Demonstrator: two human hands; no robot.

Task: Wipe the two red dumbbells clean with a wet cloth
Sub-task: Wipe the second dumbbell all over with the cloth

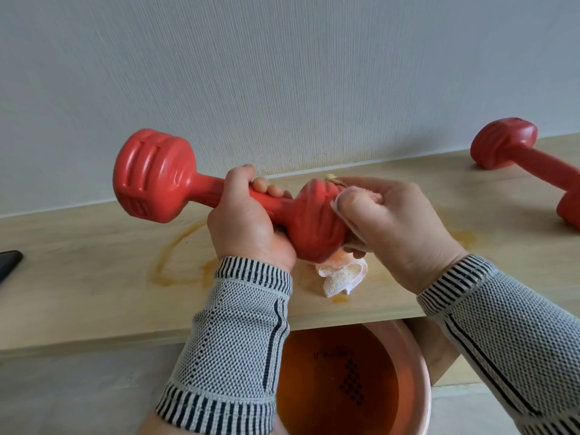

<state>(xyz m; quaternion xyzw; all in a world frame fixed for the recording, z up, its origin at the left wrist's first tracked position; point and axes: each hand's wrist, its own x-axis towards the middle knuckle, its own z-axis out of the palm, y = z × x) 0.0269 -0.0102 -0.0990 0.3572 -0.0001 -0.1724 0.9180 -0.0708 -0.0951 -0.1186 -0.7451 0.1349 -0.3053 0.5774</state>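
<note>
My left hand (248,224) grips the handle of a red dumbbell (157,177), held above the wooden shelf with its far head up to the left. My right hand (389,227) holds a pale pink wet cloth (340,277) against the dumbbell's near head, and the cloth's loose end hangs down onto the shelf. A second red dumbbell (514,152) lies on the shelf at the far right, partly cut off by the frame edge.
The light wooden shelf (94,277) runs along a grey wall and carries orange-brown wet stains. A pink basin (417,372) of orange-tinted water stands below the shelf's front edge. A dark object (9,262) pokes in at the left edge.
</note>
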